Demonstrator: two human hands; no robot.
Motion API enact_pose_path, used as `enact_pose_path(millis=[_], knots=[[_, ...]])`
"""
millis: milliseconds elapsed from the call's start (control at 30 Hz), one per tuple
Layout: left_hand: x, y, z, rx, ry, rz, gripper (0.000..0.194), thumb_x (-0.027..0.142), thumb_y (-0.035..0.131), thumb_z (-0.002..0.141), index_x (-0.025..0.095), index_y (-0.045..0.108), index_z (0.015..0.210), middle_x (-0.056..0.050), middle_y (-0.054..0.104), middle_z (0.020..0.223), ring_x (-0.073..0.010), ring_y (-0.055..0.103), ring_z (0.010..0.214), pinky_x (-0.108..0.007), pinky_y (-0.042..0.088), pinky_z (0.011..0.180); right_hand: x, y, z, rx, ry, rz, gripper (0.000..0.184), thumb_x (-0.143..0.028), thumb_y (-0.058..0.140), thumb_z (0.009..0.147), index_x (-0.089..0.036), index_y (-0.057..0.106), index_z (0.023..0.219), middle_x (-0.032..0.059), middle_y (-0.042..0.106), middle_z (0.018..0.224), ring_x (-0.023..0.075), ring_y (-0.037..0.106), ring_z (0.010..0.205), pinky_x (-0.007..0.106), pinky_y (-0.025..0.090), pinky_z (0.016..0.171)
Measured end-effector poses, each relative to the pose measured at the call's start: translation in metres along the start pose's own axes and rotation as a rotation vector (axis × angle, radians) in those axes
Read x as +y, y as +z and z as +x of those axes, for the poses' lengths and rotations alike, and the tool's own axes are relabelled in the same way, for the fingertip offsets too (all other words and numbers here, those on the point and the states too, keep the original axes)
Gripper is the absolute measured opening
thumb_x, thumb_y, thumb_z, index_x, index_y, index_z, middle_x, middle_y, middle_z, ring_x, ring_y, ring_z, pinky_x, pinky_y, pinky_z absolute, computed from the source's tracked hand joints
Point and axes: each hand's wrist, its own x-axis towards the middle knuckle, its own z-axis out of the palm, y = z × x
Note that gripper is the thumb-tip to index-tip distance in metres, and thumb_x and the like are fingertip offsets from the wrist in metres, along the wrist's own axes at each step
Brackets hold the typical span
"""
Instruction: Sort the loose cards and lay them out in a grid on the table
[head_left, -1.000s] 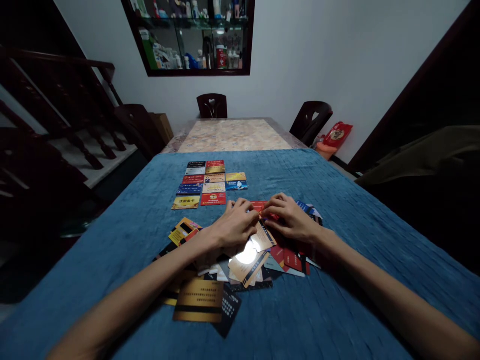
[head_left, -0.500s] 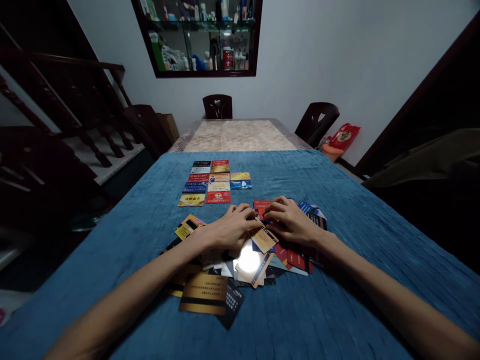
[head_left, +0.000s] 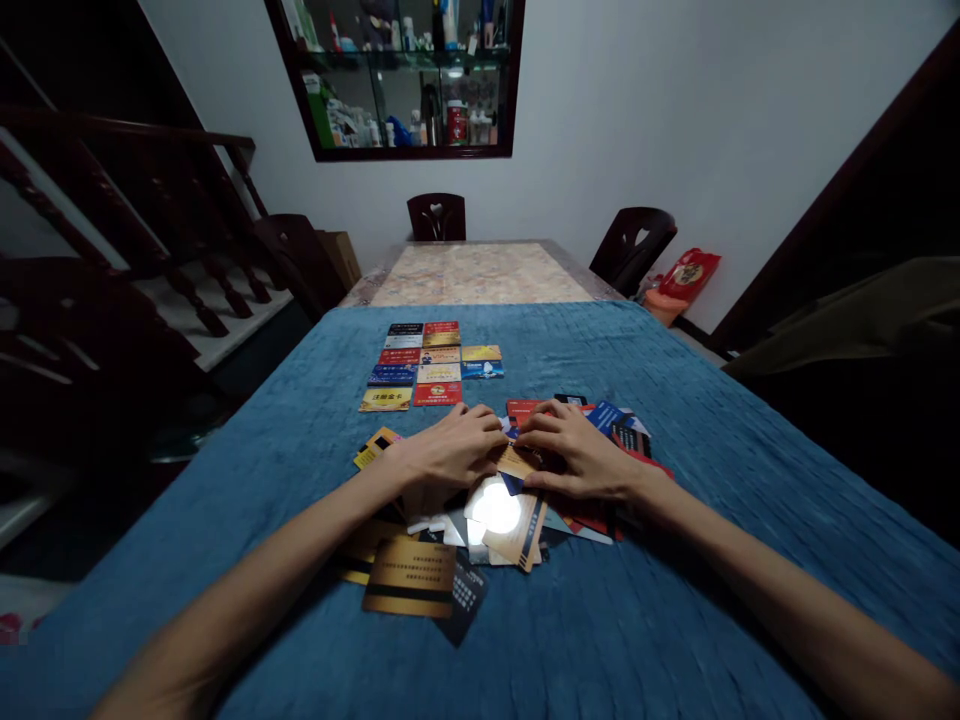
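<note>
A loose heap of plastic cards lies face up and face down on the blue cloth. My left hand (head_left: 463, 445) rests over its middle, with bent fingers held close together; whatever lies under them is hidden. Facing it, my right hand (head_left: 574, 450) curls its thumb and fingers around a gold card (head_left: 516, 462), which overlaps a dark blue card. Below my hands are a beige card (head_left: 517, 540) under bright glare and a gold card with a black stripe (head_left: 411, 577) on a dark grey card (head_left: 466, 600). Blue cards (head_left: 609, 417) and red ones stick out beyond my right hand.
Farther off, cards lie in neat columns, including a yellow-gold card (head_left: 386, 399) and a red card (head_left: 438, 393). The blue cloth (head_left: 300, 370) covers the near part of the table (head_left: 469, 270). Chairs (head_left: 634, 248) stand around its far part.
My right hand has shifted slightly left and closed over more of the gold card. A black card now shows behind that hand, and a red edge shows to its right.
</note>
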Motion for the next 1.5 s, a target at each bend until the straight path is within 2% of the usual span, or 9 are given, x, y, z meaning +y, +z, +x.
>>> enact_pose_path(millis=[200,367,500,633,967,1300,1500], knots=[[0.001,-0.003,-0.002,0.032,0.047,0.046,0.022,0.029,0.052,0.097,0.018,0.067,0.107,-0.009,0.069,0.102,-0.0240,0.057,0.105,-0.036,0.039,0.087,-0.001,0.002,0.000,-0.010,-0.005,-0.009,0.045,-0.055,0.063,0.087,-0.018,0.070,0.112,0.0135,0.068,0.108,0.0295,0.050,0.103,0.049,0.041,0.089],[-0.006,-0.004,-0.003,0.085,0.087,-0.061,0.026,0.026,0.046,0.099,0.018,0.070,0.097,-0.009,0.070,0.091,-0.0214,0.060,0.099,-0.033,0.042,0.085,0.003,0.005,0.000,0.043,-0.023,0.023,0.029,-0.037,0.059,0.092,-0.019,0.069,0.113,0.0117,0.069,0.104,0.0270,0.052,0.102,0.048,0.042,0.091],[-0.016,-0.004,-0.003,0.163,0.082,-0.200,0.026,0.021,0.045,0.098,0.017,0.071,0.097,-0.009,0.069,0.091,-0.0195,0.062,0.092,-0.031,0.046,0.082,0.008,0.010,-0.001,0.118,0.010,0.043,0.020,-0.023,0.055,0.094,-0.022,0.070,0.108,0.0096,0.071,0.100,0.0252,0.054,0.099,0.044,0.044,0.087],[-0.020,-0.004,-0.004,0.187,0.042,-0.284,0.027,0.012,0.047,0.092,0.019,0.070,0.104,-0.007,0.070,0.089,-0.0193,0.063,0.090,-0.029,0.048,0.078,0.011,0.013,-0.001,0.164,0.064,0.078,0.016,-0.017,0.052,0.093,-0.020,0.068,0.093,0.0087,0.070,0.089,0.0244,0.055,0.093,0.042,0.045,0.083],[-0.022,0.000,-0.002,0.196,-0.012,-0.313,0.031,0.001,0.047,0.082,0.016,0.069,0.098,-0.006,0.071,0.090,-0.0178,0.063,0.087,-0.027,0.047,0.075,0.012,0.018,0.000,0.197,0.093,0.097,0.016,-0.018,0.054,0.092,-0.019,0.060,0.077,0.0067,0.066,0.079,0.0219,0.053,0.084,0.038,0.044,0.079],[-0.023,0.003,-0.002,0.194,-0.038,-0.298,0.032,0.001,0.047,0.079,0.016,0.067,0.100,-0.007,0.070,0.094,-0.0178,0.063,0.086,-0.028,0.048,0.076,0.010,0.018,0.001,0.204,0.118,0.092,0.015,-0.020,0.055,0.092,-0.020,0.062,0.079,0.0067,0.068,0.082,0.0220,0.054,0.085,0.039,0.044,0.080],[-0.024,0.004,-0.001,0.210,-0.037,-0.275,0.029,0.002,0.047,0.081,0.016,0.067,0.096,-0.007,0.069,0.093,-0.0179,0.063,0.087,-0.029,0.048,0.075,0.007,0.015,0.002,0.257,0.124,0.101,0.016,-0.017,0.055,0.090,-0.020,0.061,0.076,0.0065,0.068,0.080,0.0221,0.055,0.084,0.038,0.045,0.078]])
